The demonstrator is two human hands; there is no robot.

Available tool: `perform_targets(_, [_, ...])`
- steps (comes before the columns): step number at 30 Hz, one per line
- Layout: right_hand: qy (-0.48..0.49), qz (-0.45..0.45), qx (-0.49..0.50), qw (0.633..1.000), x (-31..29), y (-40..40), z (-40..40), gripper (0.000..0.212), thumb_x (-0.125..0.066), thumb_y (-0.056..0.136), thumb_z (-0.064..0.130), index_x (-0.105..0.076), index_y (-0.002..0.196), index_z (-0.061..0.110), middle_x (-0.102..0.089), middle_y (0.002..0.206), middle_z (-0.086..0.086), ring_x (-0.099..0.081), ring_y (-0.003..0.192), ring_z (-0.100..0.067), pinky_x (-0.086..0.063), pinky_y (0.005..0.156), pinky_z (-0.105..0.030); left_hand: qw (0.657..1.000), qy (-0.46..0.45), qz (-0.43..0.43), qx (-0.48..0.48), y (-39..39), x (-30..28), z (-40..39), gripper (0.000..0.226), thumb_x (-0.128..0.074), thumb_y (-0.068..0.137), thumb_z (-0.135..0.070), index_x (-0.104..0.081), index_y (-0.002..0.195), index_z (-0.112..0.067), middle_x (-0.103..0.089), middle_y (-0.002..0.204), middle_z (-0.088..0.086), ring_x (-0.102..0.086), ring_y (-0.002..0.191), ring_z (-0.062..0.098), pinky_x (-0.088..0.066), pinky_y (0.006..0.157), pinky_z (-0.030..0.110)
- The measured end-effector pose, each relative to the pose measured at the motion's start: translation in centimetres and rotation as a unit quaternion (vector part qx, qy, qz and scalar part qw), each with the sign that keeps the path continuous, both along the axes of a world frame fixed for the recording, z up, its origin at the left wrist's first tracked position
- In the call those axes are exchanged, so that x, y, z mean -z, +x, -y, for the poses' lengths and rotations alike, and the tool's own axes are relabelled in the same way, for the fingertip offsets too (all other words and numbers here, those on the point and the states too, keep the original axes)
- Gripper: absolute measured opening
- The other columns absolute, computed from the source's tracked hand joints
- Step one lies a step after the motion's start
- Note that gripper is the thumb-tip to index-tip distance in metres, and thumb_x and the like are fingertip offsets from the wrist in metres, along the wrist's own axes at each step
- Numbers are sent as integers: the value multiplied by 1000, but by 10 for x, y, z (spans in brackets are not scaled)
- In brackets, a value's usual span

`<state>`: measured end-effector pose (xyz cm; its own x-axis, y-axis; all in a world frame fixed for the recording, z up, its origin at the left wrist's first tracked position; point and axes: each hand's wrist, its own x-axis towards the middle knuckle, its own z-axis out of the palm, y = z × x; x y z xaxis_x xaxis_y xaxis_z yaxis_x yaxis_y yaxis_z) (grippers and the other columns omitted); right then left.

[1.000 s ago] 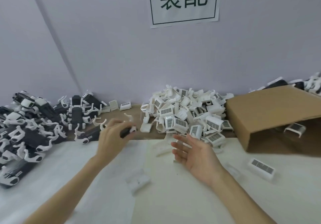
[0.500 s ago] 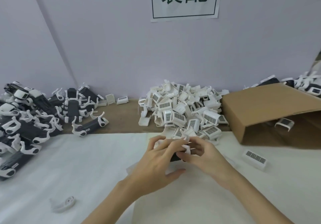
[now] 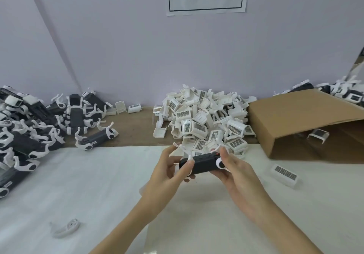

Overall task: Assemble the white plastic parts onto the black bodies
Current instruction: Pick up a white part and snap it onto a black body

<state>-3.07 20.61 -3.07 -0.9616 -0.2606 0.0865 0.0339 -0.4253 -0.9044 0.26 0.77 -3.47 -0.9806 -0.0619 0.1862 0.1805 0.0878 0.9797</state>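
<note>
Both hands hold one black body (image 3: 202,163) level above the mat (image 3: 98,184), just before the white pile (image 3: 204,121): left hand (image 3: 167,175) curled round its left end, right hand (image 3: 234,169) pinching the right end (white clips already show there). Fitting step appears under way. Next move likely calls for a housing from the pile, aligned squarely before pressing home.

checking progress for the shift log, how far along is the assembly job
Done: a heap of black bodies with white clips lies at the left. In hand: the left hand and right hand both hold one black body already carrying white parts. Left: a large pile of loose white parts remains by the cardboard box.
</note>
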Motion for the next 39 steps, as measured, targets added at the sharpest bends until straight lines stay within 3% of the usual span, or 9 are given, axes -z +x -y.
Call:
perform_targets(5, [46,1,3,999,-4,5,3,39,-81,81,46,-82,99,11,-77,112,-14,-73,98,-23,-59,83,-26,998,12,-10,-53,0,-7,3,62,-68,82,-55,-60,133,-19,-78,85,5,-67,61,16,-52,65,19])
perform_targets(8, [81,-4,62,995,-3,6,7,59,-88,69,61,-81,97,10,-75,98,-13,-71,83,-24,-58,77,-27,998,39,6,-58,1,-10,6,64,-73,81,-59,-70,126,-14,-77,80,7,-65,59,18,-51,63,22])
perform_targets(15, [83,-10,106,991,-5,6,3,59,-73,76,58,-77,107,7,-75,99,-16,-73,82,-23,-56,75,-32,985,148,75,34,2,-8,0,53,-76,94,-43,-68,136,-11,-77,121,9,-72,99,25,-55,83,28])
perform_targets(20, [17,16,-101,995,-9,5,-11,55,-71,97,22,-56,147,40,-71,124,-10,-73,99,-40,-57,71,-34,973,192,85,98,-3,-8,13,67,-82,87,-12,-58,150,-22,-65,148,4,-61,137,21,-37,123,37])
perform_targets(23, [-113,103,-194,969,-14,4,-21,64,-75,85,17,-58,145,32,-61,144,-22,-65,115,-48,-58,75,-34,974,186,52,117,-6,-8,23,68,-75,87,6,-63,146,-26,-59,154,5,-60,138,21,-39,123,40])
perform_targets(26, [-146,139,-161,966,-16,3,-16,34,-68,97,38,-65,125,20,-65,134,-19,-62,115,-51,-57,78,-38,964,219,38,148,-8,-5,23,67,-53,82,13,-69,140,-16,-65,146,12,-63,135,24,-47,117,38])
perform_targets(30, [-2,58,-18,998,-8,6,-1,21,-68,91,36,-66,112,30,-68,109,-13,-70,82,-31,-53,71,-33,937,314,72,134,-10,-5,14,48,-57,92,-16,-70,138,-9,-62,150,12,-61,134,24,-41,119,41])
perform_targets(33, [50,-28,24,998,-5,11,6,37,-68,92,34,-66,129,35,-70,115,-17,-70,83,-29,-53,74,-37,975,195,90,59,-6,-4,5,50,-59,96,-52,-70,135,-23,-68,142,4,-69,122,21,-51,101,32])
perform_targets(39, [109,-129,51,984,-3,19,14,39,-62,99,34,-61,136,22,-71,117,-7,-76,96,-30,-61,79,-34,976,178,106,73,-3,-6,8,60,-54,106,-51,-65,134,2,-70,129,27,-70,111,35,-59,99,37])
